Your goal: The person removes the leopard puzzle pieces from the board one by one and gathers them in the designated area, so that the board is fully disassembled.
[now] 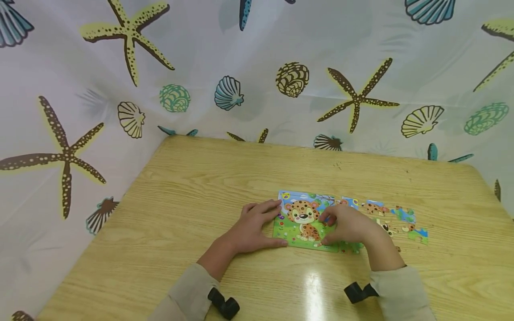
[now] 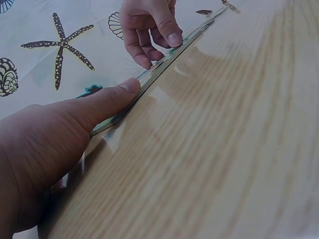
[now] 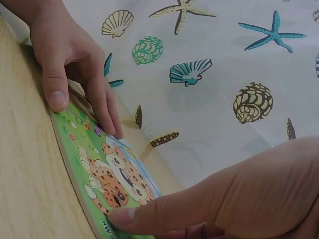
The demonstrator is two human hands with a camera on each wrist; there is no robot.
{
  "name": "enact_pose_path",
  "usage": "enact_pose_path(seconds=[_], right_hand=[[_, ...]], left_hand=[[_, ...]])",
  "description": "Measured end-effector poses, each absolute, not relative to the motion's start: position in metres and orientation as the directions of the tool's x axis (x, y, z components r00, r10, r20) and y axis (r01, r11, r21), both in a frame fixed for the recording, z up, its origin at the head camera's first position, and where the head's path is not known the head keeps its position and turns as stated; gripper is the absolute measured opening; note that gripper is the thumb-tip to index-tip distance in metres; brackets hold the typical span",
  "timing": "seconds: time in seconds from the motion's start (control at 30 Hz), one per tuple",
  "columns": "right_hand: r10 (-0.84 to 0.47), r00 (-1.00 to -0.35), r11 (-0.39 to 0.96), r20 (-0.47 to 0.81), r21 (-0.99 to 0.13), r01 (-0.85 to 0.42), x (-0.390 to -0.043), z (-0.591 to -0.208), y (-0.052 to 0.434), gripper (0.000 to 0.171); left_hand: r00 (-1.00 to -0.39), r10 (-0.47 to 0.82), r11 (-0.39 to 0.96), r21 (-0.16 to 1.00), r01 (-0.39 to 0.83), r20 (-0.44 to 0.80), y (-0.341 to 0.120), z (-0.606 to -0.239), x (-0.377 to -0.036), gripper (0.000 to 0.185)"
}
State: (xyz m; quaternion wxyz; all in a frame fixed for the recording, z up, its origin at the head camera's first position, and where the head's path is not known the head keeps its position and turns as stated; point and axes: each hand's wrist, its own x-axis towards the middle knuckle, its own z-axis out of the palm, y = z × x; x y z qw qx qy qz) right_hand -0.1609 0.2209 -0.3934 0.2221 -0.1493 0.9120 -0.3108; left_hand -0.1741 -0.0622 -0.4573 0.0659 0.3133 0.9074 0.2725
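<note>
A puzzle board (image 1: 303, 218) with a spotted leopard cub on green grass lies flat on the table. My left hand (image 1: 253, 227) rests at its left side, the fingers on the upper left and the thumb near the lower left corner. Over the board's right part, my right hand (image 1: 349, 225) bends down, thumb and fingertips apart, touching the surface near the cub. In the right wrist view the right thumb (image 3: 164, 211) lies straight across the lower part of the picture. The right hand hides part of the board's right edge.
Several loose puzzle pieces (image 1: 403, 215) lie on the wooden table (image 1: 201, 178) right of the board, some partly behind the right hand. A white curtain (image 1: 257, 53) with starfish and shells hangs along the back and left of the table.
</note>
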Motion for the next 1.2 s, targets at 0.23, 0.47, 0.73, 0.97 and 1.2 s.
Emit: enact_pose_path(seconds=[0.23, 0.47, 0.73, 0.97, 1.2], right_hand=[[-0.398, -0.857, 0.736, -0.327, -0.672, -0.086, -0.166, -0.386, 0.228, 0.032], [-0.453, -0.831, 0.642, -0.322, -0.765, -0.053, -0.169, -0.386, 0.256, 0.024], [-0.508, -0.813, 0.530, -0.283, -0.847, -0.036, -0.157, -0.394, 0.283, 0.040], [-0.530, -0.801, 0.437, -0.277, -0.899, 0.021, -0.135, -0.402, 0.310, 0.042], [-0.496, -0.806, 0.398, -0.324, -0.910, 0.120, -0.118, -0.409, 0.346, 0.039]], left_hand=[[-0.796, 0.604, 0.657, 0.536, 0.530, 0.046, -0.062, -0.456, -0.174, 0.095], [-0.798, 0.601, 0.661, 0.529, 0.531, 0.050, -0.060, -0.454, -0.174, 0.095], [-0.797, 0.603, 0.667, 0.526, 0.528, 0.036, -0.061, -0.456, -0.174, 0.097], [-0.798, 0.601, 0.670, 0.513, 0.537, 0.051, -0.063, -0.459, -0.174, 0.096], [-0.794, 0.605, 0.656, 0.529, 0.538, 0.058, -0.061, -0.457, -0.175, 0.096]])
